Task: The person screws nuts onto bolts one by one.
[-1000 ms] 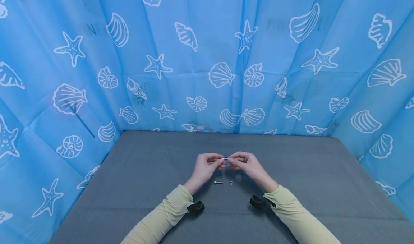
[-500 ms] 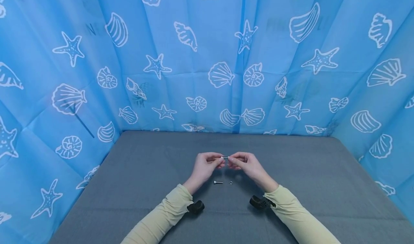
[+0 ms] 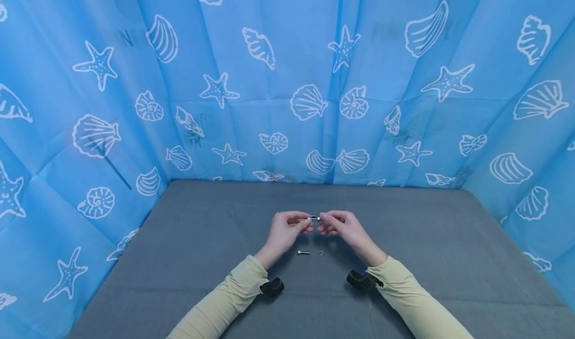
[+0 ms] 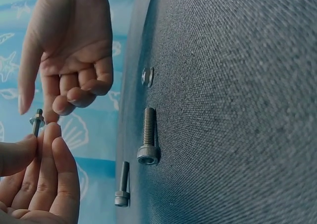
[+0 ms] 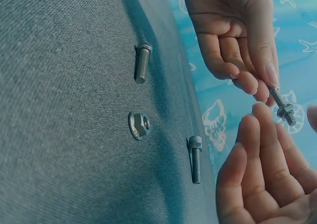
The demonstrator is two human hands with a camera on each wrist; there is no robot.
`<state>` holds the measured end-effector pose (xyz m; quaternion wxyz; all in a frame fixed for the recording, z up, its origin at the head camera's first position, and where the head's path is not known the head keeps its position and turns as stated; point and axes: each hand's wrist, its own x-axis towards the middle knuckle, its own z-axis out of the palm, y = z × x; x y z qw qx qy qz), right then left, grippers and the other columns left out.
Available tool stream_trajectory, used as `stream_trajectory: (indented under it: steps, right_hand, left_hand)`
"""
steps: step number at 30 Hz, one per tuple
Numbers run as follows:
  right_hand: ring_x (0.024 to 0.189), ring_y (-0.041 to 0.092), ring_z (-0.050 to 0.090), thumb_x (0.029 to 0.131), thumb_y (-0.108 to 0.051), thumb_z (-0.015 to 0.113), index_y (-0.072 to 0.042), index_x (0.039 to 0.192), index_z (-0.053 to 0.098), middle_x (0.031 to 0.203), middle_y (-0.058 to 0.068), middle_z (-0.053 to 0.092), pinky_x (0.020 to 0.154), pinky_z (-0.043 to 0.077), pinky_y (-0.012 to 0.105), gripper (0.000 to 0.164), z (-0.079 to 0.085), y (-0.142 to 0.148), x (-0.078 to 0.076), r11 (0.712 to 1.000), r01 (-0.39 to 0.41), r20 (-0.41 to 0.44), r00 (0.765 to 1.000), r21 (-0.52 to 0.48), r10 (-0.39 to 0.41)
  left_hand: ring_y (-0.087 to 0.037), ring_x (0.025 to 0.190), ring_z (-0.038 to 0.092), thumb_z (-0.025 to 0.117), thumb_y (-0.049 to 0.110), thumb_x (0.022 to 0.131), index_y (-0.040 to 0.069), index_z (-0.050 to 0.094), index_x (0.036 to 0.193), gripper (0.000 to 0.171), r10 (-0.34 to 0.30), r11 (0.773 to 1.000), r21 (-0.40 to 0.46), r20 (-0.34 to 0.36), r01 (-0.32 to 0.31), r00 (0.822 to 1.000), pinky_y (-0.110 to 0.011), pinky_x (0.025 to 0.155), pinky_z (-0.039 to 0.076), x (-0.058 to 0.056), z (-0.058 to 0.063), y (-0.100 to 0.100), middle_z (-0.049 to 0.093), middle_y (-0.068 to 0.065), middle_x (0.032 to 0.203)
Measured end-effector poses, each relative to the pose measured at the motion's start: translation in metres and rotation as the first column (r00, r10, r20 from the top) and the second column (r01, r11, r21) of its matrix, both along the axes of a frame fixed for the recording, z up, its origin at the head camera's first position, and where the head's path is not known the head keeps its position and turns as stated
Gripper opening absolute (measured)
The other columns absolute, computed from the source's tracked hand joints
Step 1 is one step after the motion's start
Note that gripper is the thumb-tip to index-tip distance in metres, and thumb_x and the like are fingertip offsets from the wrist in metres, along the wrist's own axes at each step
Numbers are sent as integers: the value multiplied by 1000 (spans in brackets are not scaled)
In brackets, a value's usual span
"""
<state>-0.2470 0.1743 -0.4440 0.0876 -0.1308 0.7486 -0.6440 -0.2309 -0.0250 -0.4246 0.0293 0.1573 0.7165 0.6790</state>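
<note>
Blue curtain (image 3: pixel 271 94) backs grey table (image 3: pixel 211 224); left hand (image 3: pixel 286 227) pinches bolt (image 5: pixel 278 98) bearing threaded nut (image 5: pixel 284 111); right hand (image 3: pixel 345 227) spread, just beside nut.

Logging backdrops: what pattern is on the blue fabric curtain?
White seashell outlines and white starfish outlines cover the blue fabric curtain; the head view shows it best.

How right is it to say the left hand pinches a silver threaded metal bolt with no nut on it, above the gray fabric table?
One error: the silver threaded metal bolt carries a silver metal nut around its shaft, as the right wrist view shows. The left hand does pinch that bolt above the gray fabric table.
</note>
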Motion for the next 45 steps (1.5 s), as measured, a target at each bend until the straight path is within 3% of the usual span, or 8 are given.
stream_trajectory:
  steps: [6, 13, 19, 27, 34, 40, 45]
  right_hand:
    - [93, 30, 67, 94, -11, 62, 11, 116, 56, 102, 22, 68, 85, 51, 54, 31, 2, 0, -1, 998, -44, -33, 999, -52, 43]
    - [83, 23, 68, 98, -25, 58, 10, 109, 61, 88, 15, 69, 79, 56, 46, 37, 2, 0, -2, 1000, -4, 6, 1000, 20, 4]
    - [93, 35, 65, 94, -11, 63, 9, 114, 59, 99, 21, 67, 83, 52, 53, 29, 3, 1, -2, 1000, -22, -24, 999, -11, 21]
    - [91, 31, 66, 97, -24, 58, 8, 110, 62, 96, 19, 68, 81, 55, 46, 35, 3, 1, -1, 999, -10, 13, 1000, 52, 10]
    - [93, 33, 65, 94, -12, 63, 9, 112, 61, 101, 21, 67, 82, 53, 51, 27, 0, 1, 0, 999, -35, -40, 999, 32, 37]
    - [87, 26, 66, 98, -22, 58, 9, 109, 62, 94, 18, 68, 80, 54, 49, 33, -1, 2, 0, 999, -6, 8, 1000, 38, 6]
    - [91, 31, 66, 95, -11, 62, 10, 113, 58, 99, 22, 67, 81, 53, 53, 28, -2, 2, 0, 999, -32, -27, 999, 4, 32]
  left_hand:
    - [-47, 90, 64, 62, -5, 90, -14, 65, 105, 18, -3, 1000, 9, 16, 3, 1000, -49, 78, 55, -1, 0, 0, 69, -26, 92]
    - [-48, 91, 64, 62, -5, 90, -15, 64, 106, 19, -11, 1000, 13, 11, 11, 1000, -44, 77, 57, -2, 0, 1, 68, -27, 94]
    - [-42, 88, 66, 62, -4, 90, -13, 65, 106, 18, -5, 1000, 0, 17, 5, 1000, -50, 78, 54, -1, -2, 1, 69, -25, 93]
    - [-38, 86, 68, 62, -5, 90, -13, 65, 105, 18, -4, 1000, 18, 11, 4, 1000, -50, 78, 55, -1, -6, 3, 68, -26, 93]
    - [-40, 86, 67, 62, -5, 90, -15, 65, 105, 18, -6, 999, 39, 56, 4, 998, -54, 80, 53, 1, -4, 3, 68, -27, 92]
    - [-44, 87, 66, 62, -6, 90, -15, 64, 105, 18, -11, 999, 34, 23, 11, 1000, -54, 79, 53, 1, -3, 4, 67, -29, 92]
    - [-46, 88, 65, 62, -6, 90, -14, 65, 104, 17, -11, 999, 35, 26, 10, 1000, -55, 79, 52, 1, -3, 4, 67, -29, 93]
